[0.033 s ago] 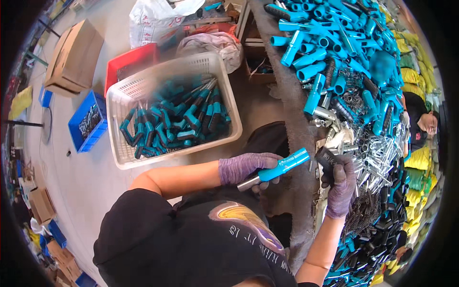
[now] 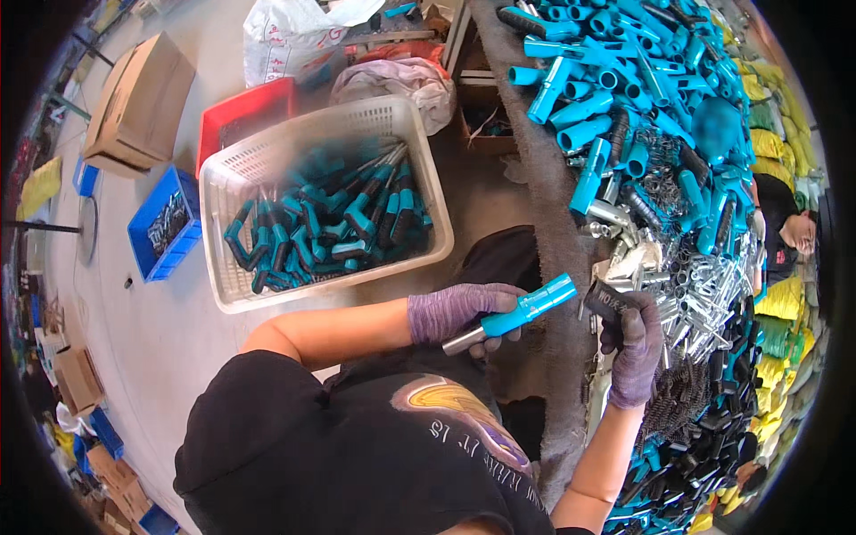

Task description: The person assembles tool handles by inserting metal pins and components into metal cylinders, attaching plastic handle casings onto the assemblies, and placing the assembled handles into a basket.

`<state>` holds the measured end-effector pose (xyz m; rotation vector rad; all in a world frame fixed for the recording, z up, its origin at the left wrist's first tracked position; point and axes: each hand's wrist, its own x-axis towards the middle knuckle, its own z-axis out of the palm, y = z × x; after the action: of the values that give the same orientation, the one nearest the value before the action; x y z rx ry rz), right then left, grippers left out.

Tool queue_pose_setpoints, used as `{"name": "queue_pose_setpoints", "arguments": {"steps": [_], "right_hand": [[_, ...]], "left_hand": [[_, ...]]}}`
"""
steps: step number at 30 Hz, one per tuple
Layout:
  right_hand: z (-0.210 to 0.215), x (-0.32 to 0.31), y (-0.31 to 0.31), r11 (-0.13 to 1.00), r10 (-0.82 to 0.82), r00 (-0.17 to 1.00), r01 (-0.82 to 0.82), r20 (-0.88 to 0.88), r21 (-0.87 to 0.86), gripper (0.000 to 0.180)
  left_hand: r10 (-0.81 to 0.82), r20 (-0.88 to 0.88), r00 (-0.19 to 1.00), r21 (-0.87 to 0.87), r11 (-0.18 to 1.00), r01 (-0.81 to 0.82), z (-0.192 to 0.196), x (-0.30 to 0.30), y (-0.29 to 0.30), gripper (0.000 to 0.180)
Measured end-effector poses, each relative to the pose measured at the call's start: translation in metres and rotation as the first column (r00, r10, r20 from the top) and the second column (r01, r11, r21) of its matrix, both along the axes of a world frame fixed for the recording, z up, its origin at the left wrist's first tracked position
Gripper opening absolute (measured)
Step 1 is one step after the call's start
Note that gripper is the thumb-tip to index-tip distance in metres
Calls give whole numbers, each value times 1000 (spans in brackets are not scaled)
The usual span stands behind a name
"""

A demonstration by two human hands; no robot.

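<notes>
My left hand, in a purple knit glove, is closed round a teal plastic tube with a bare metal rod sticking out of its lower left end. The tube slants up to the right. In my right hand, also gloved, is a short black sleeve with pale print on its side. The sleeve's near end faces the tube's open end, with a small gap between them. My right fingers partly hide the sleeve. Both hands are at the bench's left edge.
Teal tubes heap on the bench beside silver metal parts, dark springs and black pieces. A white basket of teal-and-black handles stands left, near red and blue bins. A person sits across.
The black sleeve has turned slightly in my right hand, so more of its print shows. My left hand and the teal tube look almost unmoved.
</notes>
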<state>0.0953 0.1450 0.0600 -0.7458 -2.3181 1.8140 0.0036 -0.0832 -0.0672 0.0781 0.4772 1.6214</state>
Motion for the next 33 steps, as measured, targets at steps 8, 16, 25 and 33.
{"name": "queue_pose_setpoints", "arguments": {"steps": [8, 16, 25, 33], "right_hand": [[2, -22, -18, 951, 185, 980, -197, 69, 239, 41], [4, -103, -90, 219, 700, 626, -647, 344, 731, 38], [-61, -156, -147, -202, 740, 337, -714, 581, 671, 36], [-25, -269, -160, -64, 485, 768, -447, 419, 892, 50]], "left_hand": [[204, 87, 975, -84, 977, -197, -34, -13, -37, 74], [379, 143, 914, -243, 909, -339, -74, -10, -85, 55], [697, 135, 704, -331, 702, -631, -106, -11, -129, 42], [766, 137, 628, -289, 637, -714, -101, -33, -133, 41]]}}
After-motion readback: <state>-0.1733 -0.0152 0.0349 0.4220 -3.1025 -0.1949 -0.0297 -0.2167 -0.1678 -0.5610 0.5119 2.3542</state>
